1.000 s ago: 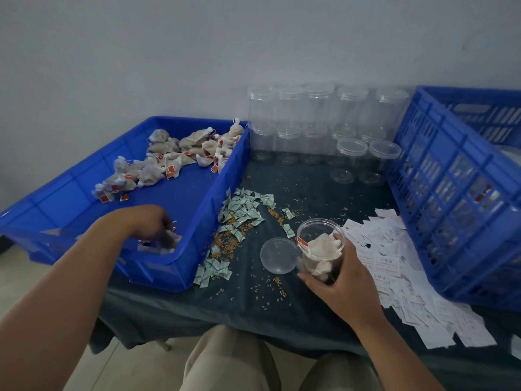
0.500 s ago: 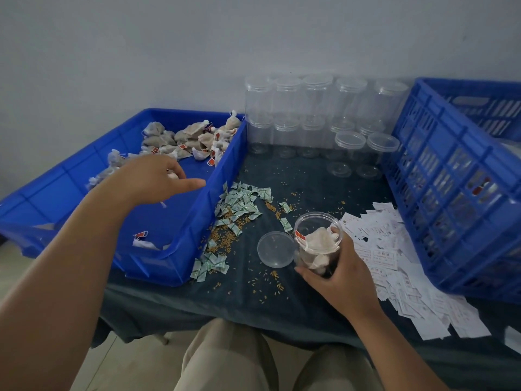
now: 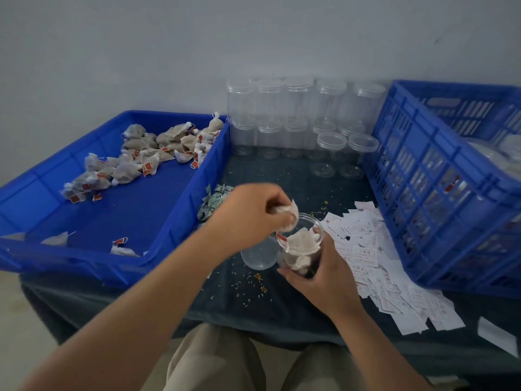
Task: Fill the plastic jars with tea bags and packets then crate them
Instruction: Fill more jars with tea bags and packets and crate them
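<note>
Mid-fill, pinching tea bag (image 3: 289,218) in left hand (image 3: 253,215) above open jar (image 3: 300,251) gripped in right hand (image 3: 327,280); next, drop it in.

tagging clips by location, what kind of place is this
Likely a small hand-packing workstation rather than a kitchen: a tray of loose tea bags, rows of empty lidded jars behind it, and a slotted crate alongside.

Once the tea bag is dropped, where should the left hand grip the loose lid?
Pinch the lid by its rim, from above and from its left: it lies flat, round and shallow, with the held jar close on its right.
</note>
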Motion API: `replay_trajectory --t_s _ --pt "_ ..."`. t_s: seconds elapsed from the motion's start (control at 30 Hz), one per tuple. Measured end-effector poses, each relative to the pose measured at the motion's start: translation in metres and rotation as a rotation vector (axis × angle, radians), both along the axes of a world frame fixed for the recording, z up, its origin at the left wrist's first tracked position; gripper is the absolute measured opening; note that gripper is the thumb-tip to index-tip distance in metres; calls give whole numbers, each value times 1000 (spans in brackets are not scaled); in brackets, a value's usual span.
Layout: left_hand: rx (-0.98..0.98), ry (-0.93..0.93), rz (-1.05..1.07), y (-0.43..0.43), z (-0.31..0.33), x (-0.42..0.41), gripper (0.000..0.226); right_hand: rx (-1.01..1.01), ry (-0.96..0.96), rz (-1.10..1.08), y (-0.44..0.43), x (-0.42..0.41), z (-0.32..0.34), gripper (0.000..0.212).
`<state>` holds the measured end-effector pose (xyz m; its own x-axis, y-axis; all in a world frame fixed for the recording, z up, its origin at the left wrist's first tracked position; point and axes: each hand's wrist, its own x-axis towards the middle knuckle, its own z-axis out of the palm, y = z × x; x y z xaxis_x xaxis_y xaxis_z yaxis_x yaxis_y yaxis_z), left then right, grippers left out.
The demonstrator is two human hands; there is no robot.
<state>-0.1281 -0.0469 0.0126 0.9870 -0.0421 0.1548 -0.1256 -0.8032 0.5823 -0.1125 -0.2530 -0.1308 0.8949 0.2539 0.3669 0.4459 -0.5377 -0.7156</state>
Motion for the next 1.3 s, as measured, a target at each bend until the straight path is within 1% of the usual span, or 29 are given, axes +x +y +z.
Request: replay_trajectory --t_s 0.03,0.07,0.13,0.17,0.2,0.23,0.27,0.37,0.4,0.47,0.53,0.6,0.67,0.7,0.77,0.83,0.87,0.9,0.93,0.97,1.03,1.07,1.1,1.2,1.3 --pt "39 -1 -16 -9 -10 1 10 4 7 3 0 0 0 101" --pt "64 8 -39 -16 -18 2 15 10 12 7 -1 0 1 99" --pt "5 1 -32 -19 -26 1 31 20 17 17 -1 1 1 96" --pt "-20 -48 -8 -15 -25 -1 38 22 19 20 -1 1 1 95" --pt "4 -115 1 -11 -25 -3 43 21 23 20 -1 2 0 94" --pt "80 -165 -18 -7 -24 -6 46 16 28 21 -2 3 0 94" --pt "169 -174 -68 -4 -24 -10 47 10 30 20 -2 3 -1 95" --pt "470 -83 -262 -6 -32 -19 55 -18 12 18 -3 4 -5 97" --pt "533 -61 -295 -10 -37 -21 59 -30 -5 17 -3 4 -6 96" --pt "591 -60 -315 -20 -42 -19 64 -46 -31 6 -3 4 -9 96" --pt "633 -92 -319 -33 -40 -17 65 -51 -42 1 -3 4 -9 96" --pt "657 -114 -324 -43 -37 -17 62 -41 -46 -4 -3 5 -9 92" --pt "632 -138 -345 -47 -36 -16 55 -10 -22 -12 -5 6 -10 89" --pt "588 -155 -345 -45 -36 -15 53 -2 -6 -7 -5 7 -11 92" --pt "422 -244 -267 -37 -38 -12 51 1 21 4 -6 8 -11 101" --pt "202 -379 -46 -21 -43 -4 44 17 32 -14 -4 8 -8 102" --pt "113 -380 64 -10 -48 3 38 26 40 -19 -4 7 -7 102" --pt "73 -319 158 3 -54 13 30 31 47 -19 -4 7 -6 102" --pt "93 -206 230 18 -60 24 23 32 54 -19 -4 6 -6 103" --pt "183 -67 276 32 -65 35 21 28 57 -22 -4 6 -5 103" --pt "443 158 320 57 -79 52 31 16 45 -31 -4 5 -4 102" --pt "529 199 341 65 -86 56 32 12 42 -33 -3 5 -4 102" --pt "565 202 360 70 -93 60 30 10 38 -36 -2 6 -4 102" --pt "494 135 390 78 -109 69 21 13 23 -37 -2 6 -4 101" --pt "469 92 388 82 -118 74 21 17 23 -34 -3 7 -5 102"
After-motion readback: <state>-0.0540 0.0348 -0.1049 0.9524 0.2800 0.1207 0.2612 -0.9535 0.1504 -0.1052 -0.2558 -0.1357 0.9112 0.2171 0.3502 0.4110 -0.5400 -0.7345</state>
